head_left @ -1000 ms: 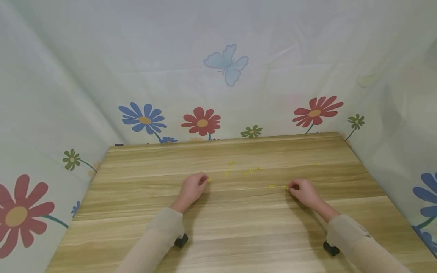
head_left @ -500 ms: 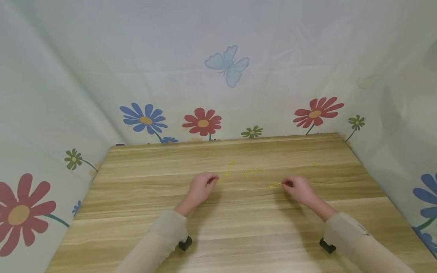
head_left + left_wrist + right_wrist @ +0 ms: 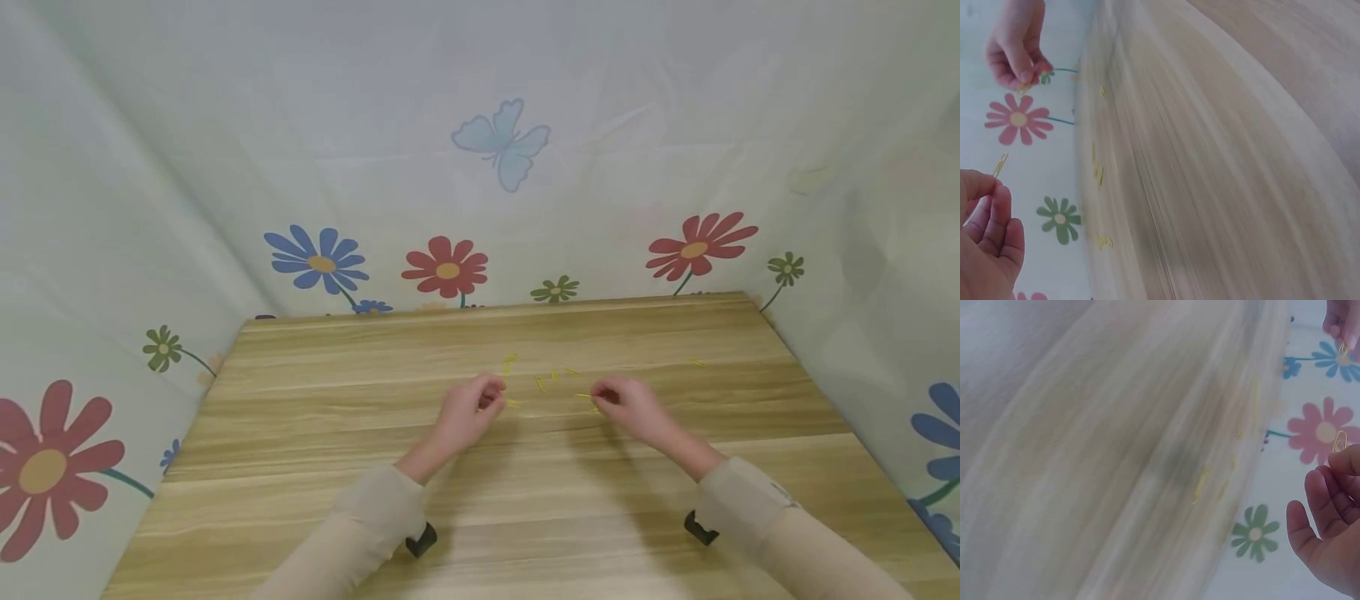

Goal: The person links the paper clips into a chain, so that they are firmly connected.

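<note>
Paperclip (image 3: 1000, 165) sits pinched in left hand (image 3: 465, 415), second clip (image 3: 1340, 441) pinched in right hand (image 3: 637, 411), each near one end, I guess so the rest pokes clear; loose clips (image 3: 540, 384) lie beyond both.

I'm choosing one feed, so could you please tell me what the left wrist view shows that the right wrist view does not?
Only left wrist: a second, smaller green flower, partly behind the right hand. Only right wrist: a large blue flower. Both: the right hand and left hand, each pinching a yellow paperclip; loose paperclips on the wooden tabletop; a red flower; a larger green flower.
</note>
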{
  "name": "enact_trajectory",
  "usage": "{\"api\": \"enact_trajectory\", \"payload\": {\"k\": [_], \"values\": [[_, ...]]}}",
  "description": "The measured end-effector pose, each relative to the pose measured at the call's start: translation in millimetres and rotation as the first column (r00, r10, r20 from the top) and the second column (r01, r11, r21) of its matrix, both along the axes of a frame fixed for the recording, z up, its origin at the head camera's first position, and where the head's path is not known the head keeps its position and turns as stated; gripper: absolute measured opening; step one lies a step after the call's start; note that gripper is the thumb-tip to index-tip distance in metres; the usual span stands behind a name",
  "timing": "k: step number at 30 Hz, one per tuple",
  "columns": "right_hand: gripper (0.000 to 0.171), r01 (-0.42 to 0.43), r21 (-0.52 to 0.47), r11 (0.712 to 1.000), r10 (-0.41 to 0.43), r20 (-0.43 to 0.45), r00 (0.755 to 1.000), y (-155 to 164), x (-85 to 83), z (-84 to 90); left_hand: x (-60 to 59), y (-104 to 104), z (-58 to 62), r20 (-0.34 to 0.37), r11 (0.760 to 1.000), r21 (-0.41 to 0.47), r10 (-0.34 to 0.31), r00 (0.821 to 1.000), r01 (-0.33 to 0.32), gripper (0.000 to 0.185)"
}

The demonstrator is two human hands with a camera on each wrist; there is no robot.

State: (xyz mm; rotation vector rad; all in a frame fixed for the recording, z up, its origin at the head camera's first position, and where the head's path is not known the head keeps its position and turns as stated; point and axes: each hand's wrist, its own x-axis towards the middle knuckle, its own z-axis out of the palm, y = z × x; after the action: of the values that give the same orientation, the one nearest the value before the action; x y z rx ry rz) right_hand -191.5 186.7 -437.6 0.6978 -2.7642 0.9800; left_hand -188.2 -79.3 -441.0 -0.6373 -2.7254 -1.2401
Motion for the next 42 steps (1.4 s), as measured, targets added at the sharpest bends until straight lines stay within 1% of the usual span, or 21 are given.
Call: {"api": "enact_trajectory", "payload": {"k": [2, 7, 13, 16, 19, 23, 25, 26, 34, 42], "values": [[0.005, -0.020, -0.004, 1.000, 0.020, -0.020, 1.000, -4.4, 0.5, 3.8, 1.7, 3.9, 2.0, 0.027, 1.000, 0.018, -0.011, 1.000, 0.010, 0.018], [0.004, -0.064, -0.007, 0.998, 0.063, -0.070, 0.996, -13.6, 2.0, 11.7, 6.0, 12.3, 6.5, 0.063, 0.998, 0.059, -0.036, 0.997, 0.033, 0.018], [0.004, -0.119, -0.014, 0.993, 0.117, -0.073, 0.990, -23.1, 4.0, 18.1, 11.8, 20.4, 11.8, 0.094, 0.995, 0.088, -0.060, 0.994, 0.051, 0.012], [0.004, -0.145, -0.017, 0.989, 0.144, -0.075, 0.987, -27.2, 4.9, 20.2, 14.1, 23.7, 13.5, 0.126, 0.993, 0.102, -0.063, 0.990, 0.051, 0.009], [0.003, -0.174, -0.017, 0.985, 0.171, -0.093, 0.981, -29.9, 4.8, 20.3, 14.7, 26.6, 12.1, 0.135, 0.992, 0.117, -0.065, 0.989, 0.049, 0.007], [0.004, -0.198, -0.008, 0.980, 0.197, -0.092, 0.976, -32.4, 5.3, 20.2, 14.8, 29.9, 9.5, 0.105, 0.990, 0.129, -0.072, 0.992, 0.058, 0.006], [0.005, -0.208, -0.002, 0.978, 0.207, -0.089, 0.974, -33.6, 6.0, 20.4, 15.5, 31.2, 9.4, 0.104, 0.989, 0.133, -0.073, 0.992, 0.059, 0.006], [0.005, -0.214, -0.002, 0.977, 0.213, -0.085, 0.973, -34.1, 6.4, 20.6, 16.1, 31.7, 9.7, 0.108, 0.989, 0.138, -0.073, 0.992, 0.057, 0.006], [0.006, -0.264, 0.015, 0.964, 0.263, -0.140, 0.954, -38.5, 8.4, 21.0, 18.0, 34.1, 8.7, 0.166, 0.978, 0.204, -0.073, 0.983, 0.038, 0.006], [0.009, -0.284, 0.033, 0.958, 0.285, -0.175, 0.942, -39.4, 10.2, 22.2, 18.1, 35.2, 7.0, 0.189, 0.971, 0.237, -0.063, 0.980, 0.017, 0.008]]}}
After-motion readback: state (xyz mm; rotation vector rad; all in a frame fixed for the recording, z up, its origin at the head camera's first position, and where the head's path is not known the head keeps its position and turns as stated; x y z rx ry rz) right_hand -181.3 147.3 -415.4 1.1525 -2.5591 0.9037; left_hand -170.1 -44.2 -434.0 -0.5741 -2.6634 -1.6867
